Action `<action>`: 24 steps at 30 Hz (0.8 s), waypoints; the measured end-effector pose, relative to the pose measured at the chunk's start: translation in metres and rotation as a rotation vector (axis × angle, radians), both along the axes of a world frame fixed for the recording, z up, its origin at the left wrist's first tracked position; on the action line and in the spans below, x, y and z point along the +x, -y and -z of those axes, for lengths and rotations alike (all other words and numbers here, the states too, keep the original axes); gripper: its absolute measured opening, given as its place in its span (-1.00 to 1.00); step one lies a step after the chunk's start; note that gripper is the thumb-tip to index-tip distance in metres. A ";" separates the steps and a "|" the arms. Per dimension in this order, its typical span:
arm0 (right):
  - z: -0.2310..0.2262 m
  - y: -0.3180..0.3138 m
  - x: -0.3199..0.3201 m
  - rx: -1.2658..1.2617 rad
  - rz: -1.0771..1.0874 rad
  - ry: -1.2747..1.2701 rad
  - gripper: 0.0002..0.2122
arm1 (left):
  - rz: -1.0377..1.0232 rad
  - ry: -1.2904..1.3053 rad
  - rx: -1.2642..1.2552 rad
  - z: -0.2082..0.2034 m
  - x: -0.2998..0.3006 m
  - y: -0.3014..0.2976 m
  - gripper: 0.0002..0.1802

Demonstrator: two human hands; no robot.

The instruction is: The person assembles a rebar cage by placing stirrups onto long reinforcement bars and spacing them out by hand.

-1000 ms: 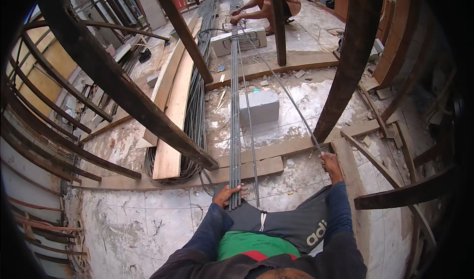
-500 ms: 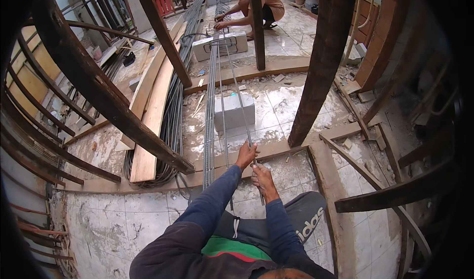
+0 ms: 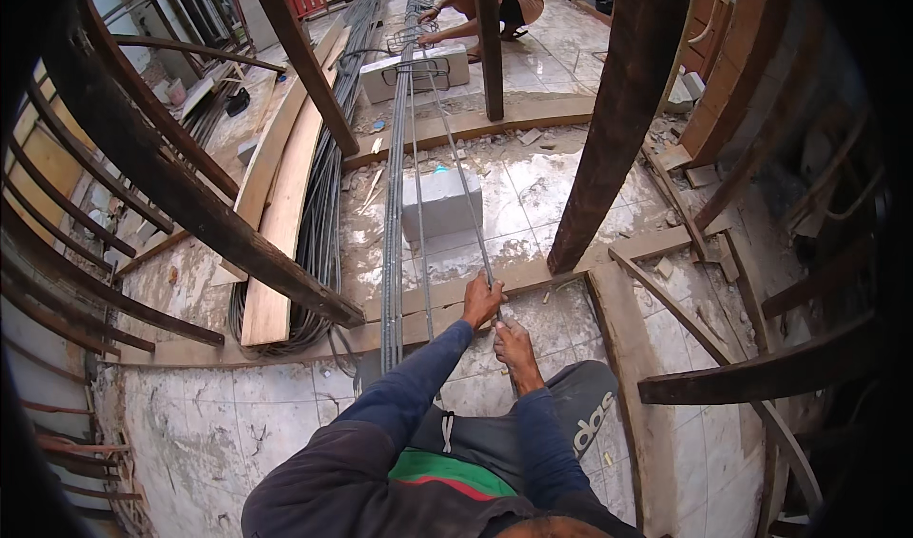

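My left hand (image 3: 483,300) is closed round a thin steel rebar (image 3: 473,216) that runs away from me. Just behind and to its right, my right hand (image 3: 516,351) grips the same bar near its near end. A second thin bar (image 3: 421,243) lies to the left, and beyond it a bundle of rebars (image 3: 392,224) stretches to the far side. Below the held bar stands a grey block (image 3: 442,205). Farther off, square wire stirrups (image 3: 433,72) hang round the bars beside another pale block (image 3: 380,83).
A crouching person (image 3: 509,0) works with both hands at the far bars. Dark wooden posts (image 3: 623,110) slant up on both sides. Long planks (image 3: 276,272) and more rebar lie left. Low wooden beams (image 3: 618,386) cross the dirty tiled floor (image 3: 204,424).
Both my hands keep their hold on the bar, which has shifted slightly right against the grey block. The whole view has tilted a little. The other person's hands remain at the far bars.
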State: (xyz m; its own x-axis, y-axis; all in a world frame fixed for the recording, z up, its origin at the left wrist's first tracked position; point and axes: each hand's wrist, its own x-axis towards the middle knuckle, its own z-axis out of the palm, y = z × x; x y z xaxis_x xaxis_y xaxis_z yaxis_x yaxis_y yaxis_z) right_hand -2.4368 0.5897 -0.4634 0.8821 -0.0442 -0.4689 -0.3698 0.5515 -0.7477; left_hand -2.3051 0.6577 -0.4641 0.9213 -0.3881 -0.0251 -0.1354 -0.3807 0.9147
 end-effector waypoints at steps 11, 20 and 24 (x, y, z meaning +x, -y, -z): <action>0.008 0.030 -0.015 -0.125 0.090 0.014 -0.84 | -0.090 -0.138 -0.071 0.018 -0.013 0.030 -0.51; 0.002 0.090 -0.026 -0.342 0.015 -0.033 -0.85 | 0.135 0.048 0.083 0.004 -0.006 0.060 -0.53; 0.018 0.018 -0.016 -0.738 -0.087 -0.021 -0.81 | 0.091 0.241 0.342 0.000 0.000 -0.031 -0.55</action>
